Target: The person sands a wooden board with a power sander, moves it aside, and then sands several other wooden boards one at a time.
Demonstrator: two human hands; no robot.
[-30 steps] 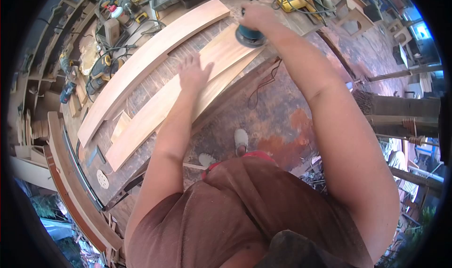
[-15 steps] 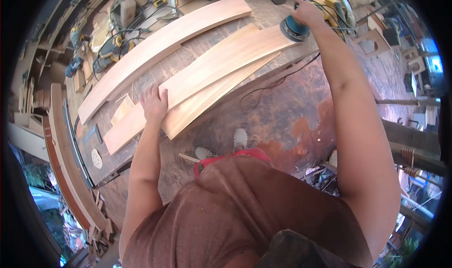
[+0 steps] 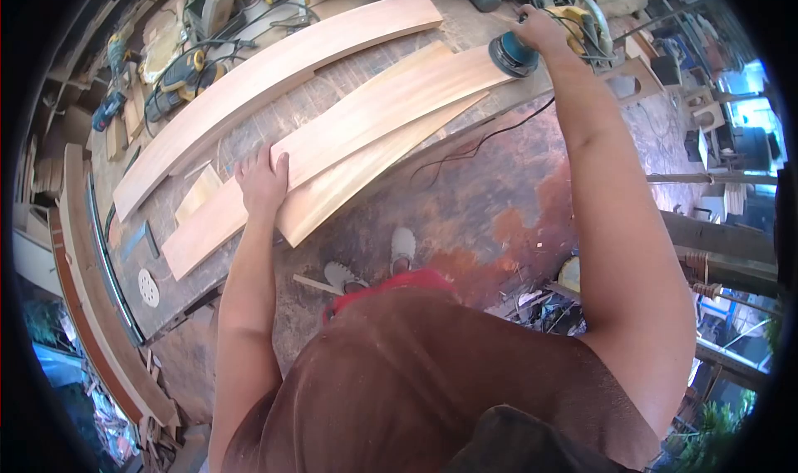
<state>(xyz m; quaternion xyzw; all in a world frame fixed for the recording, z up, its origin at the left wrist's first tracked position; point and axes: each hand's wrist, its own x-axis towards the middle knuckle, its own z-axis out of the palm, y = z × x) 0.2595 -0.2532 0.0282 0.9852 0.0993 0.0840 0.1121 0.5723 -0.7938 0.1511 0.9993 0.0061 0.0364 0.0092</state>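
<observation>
A curved pale wooden board (image 3: 366,107) lies slantwise on the workbench, partly over a yellower board (image 3: 332,194) that shows along its near edge. My left hand (image 3: 263,182) lies across the curved board toward its lower left end, fingers spread and reaching its far edge, thumb apart. At the board's far right end, my right hand (image 3: 542,31) is closed around the top of a teal orbital sander (image 3: 514,56). The sander's pad sits on that end of the board; its underside is hidden. A dark cord (image 3: 482,147) hangs down in front of the bench edge.
Behind lies a second curved board (image 3: 283,78). Drills (image 3: 110,111), corded power tools (image 3: 187,74) and a yellow tool (image 3: 573,24) stand along the back and sides. A perforated white disc (image 3: 148,288) and small dark block (image 3: 150,246) lie at the left end.
The whole view has shifted, so the bench sits slightly further left. The sander stays at the board's right end in my right hand. My left hand keeps its place on the board.
</observation>
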